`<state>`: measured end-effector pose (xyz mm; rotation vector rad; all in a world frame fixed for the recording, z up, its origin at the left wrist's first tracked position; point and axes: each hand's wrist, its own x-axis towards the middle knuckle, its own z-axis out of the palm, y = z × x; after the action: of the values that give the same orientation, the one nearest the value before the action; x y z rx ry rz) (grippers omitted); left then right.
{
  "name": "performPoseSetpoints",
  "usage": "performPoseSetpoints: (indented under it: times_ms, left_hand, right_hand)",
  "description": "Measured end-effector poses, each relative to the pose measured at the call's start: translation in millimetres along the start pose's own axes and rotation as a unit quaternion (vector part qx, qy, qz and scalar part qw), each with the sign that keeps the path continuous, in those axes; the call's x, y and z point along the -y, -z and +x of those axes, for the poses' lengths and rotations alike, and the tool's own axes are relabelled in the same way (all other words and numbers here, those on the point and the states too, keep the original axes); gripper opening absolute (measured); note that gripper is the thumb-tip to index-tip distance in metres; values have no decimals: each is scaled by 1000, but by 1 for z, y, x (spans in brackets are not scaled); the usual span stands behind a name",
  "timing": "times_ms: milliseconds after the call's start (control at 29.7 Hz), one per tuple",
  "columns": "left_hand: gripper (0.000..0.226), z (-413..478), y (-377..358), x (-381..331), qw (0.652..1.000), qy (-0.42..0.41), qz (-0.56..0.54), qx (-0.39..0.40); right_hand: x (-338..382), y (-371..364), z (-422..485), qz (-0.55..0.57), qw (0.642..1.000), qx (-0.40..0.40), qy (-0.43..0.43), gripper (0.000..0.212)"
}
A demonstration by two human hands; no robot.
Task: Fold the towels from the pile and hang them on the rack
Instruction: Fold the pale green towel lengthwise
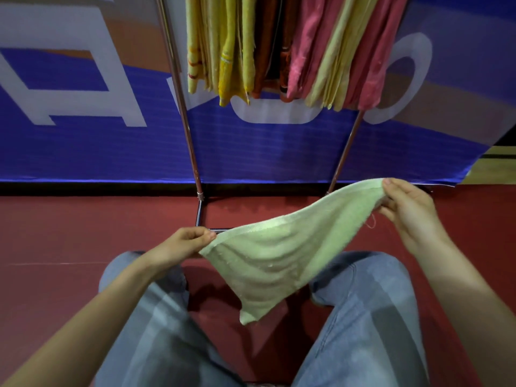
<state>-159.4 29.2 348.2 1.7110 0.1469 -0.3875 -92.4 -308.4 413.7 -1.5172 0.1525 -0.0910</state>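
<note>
A pale green towel (282, 247) is stretched in the air between my hands, above my knees. My left hand (181, 243) pinches its left corner. My right hand (405, 205) pinches the right corner, held higher and farther away. The towel's lower part sags to a point between my legs. The metal rack (190, 141) stands straight ahead, and several folded yellow, orange, pink and beige towels (279, 48) hang from its top. No pile of towels is in view.
The rack's two chrome legs come down to a base bar on the red floor (69, 233). Behind it hangs a blue banner (97, 152) with white letters. My legs in jeans (363, 317) fill the lower view.
</note>
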Motion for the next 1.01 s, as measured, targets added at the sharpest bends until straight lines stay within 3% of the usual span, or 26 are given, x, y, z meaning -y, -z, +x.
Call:
performPoseSetpoints:
  times_ms: [135,303,404,506,573,775,1011]
  left_hand:
    - [28,4,-26,-2,990,44,-130,-29]
    - [28,6,-56,-9,975,116,-184,-51]
    - [26,6,-72,-9,971,138,-188,-58]
    - [26,4,-82,-7,971,131,-194,-55]
    - [27,2,-83,-3,971,134,-187,-57]
    - [28,-1,-80,4,964,156,-204,-65]
    - [18,-4,-86,4,974,116,-181,-71]
  right_hand:
    - [-13,-20,-11,-25,999,21,4,19]
    - [-38,-54,-36,-56,996,65,0,20]
    - [-56,-83,-56,-83,989,124,-9,23]
    - [-71,-105,-74,-86,980,178,-33,6]
    - [-78,-113,-82,-79,975,202,-48,9]
    - [-90,-114,-92,-108,967,223,-63,9]
    - [-96,-112,-100,-104,966,223,-78,17]
